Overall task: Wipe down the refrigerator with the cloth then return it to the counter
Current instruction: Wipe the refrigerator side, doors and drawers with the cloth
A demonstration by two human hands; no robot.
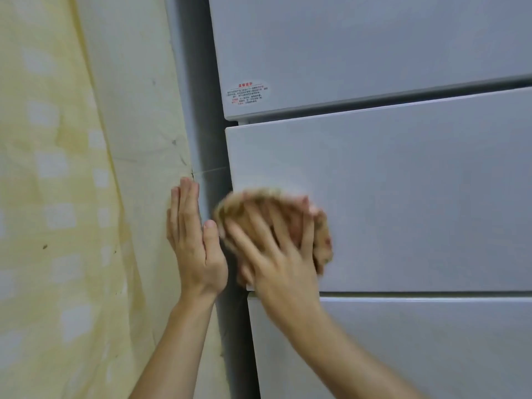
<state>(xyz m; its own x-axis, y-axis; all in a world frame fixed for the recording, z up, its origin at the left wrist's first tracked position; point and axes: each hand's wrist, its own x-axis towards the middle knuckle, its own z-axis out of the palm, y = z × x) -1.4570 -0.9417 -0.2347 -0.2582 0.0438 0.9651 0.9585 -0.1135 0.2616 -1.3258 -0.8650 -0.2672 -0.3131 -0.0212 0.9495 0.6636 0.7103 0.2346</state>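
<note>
The grey refrigerator (403, 182) fills the right of the view, with three door panels stacked one above the other. My right hand (276, 249) presses a brownish cloth (324, 240) flat against the left end of the middle panel; both are motion-blurred. My left hand (195, 240) lies flat, fingers together and pointing up, against the refrigerator's left side edge, holding nothing.
A yellow patterned curtain (51, 197) hangs at the left over a pale wall (138, 96). A warning sticker (247, 93) with red text sits at the lower left corner of the top door. A dark gap runs between the side panel and the doors.
</note>
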